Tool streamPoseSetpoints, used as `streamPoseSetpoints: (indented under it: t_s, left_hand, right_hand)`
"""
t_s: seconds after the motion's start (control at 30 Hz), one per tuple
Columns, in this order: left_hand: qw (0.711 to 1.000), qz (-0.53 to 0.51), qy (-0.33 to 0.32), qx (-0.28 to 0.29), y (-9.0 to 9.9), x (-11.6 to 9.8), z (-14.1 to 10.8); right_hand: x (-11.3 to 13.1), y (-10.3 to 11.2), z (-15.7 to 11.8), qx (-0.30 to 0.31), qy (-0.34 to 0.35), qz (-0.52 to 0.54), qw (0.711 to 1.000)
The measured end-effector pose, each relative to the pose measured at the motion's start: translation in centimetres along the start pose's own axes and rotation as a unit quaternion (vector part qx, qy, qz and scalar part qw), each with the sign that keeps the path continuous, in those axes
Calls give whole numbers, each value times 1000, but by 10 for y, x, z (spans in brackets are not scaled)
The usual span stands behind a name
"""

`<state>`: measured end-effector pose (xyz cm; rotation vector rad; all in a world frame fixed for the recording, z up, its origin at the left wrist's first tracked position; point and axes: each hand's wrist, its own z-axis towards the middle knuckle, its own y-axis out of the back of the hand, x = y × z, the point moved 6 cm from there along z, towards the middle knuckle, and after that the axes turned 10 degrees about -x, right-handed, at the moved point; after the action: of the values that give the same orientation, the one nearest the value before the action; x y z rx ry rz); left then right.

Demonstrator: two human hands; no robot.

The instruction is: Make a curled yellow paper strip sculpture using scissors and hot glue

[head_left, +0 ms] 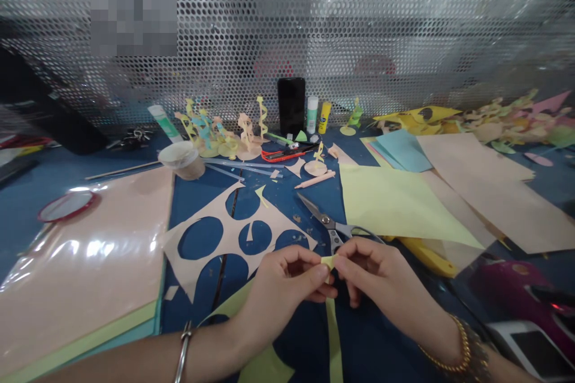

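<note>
Yellow paper strip (329,261), pinched between both hands (287,280); scissors (327,221), just beyond

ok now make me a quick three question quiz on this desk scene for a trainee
1. True or false: the silver bracelet is on the left arm.
2. Which stands right beside the black phone? A) the scissors B) the white glue stick C) the tub
3. How many hands hold the small yellow paper piece?

Key: 1. True. 2. B. 3. Two, the left hand and the right hand.
</note>
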<state>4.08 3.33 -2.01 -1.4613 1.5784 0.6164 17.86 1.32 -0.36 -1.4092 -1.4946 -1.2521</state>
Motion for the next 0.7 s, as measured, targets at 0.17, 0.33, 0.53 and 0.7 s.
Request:
streamPoseSetpoints:
  t_s: [0.17,0.33,0.53,0.7]
  left_hand:
    - [1000,0,-12,-6,2,1,0]
    - [1000,1,-23,-6,3,0,-1]
    - [1000,0,-22,-7,4,1,0]
    - [1000,5,-25,-13,3,-1,0]
  right_hand:
    - [1,-1,0,1,-3,-8,1000]
    - [1,-1,-2,6,2,-13,1000]
    - [1,-2,-3,12,9,-12,1000]
    - [1,-2,-3,17,10,-17,1000]
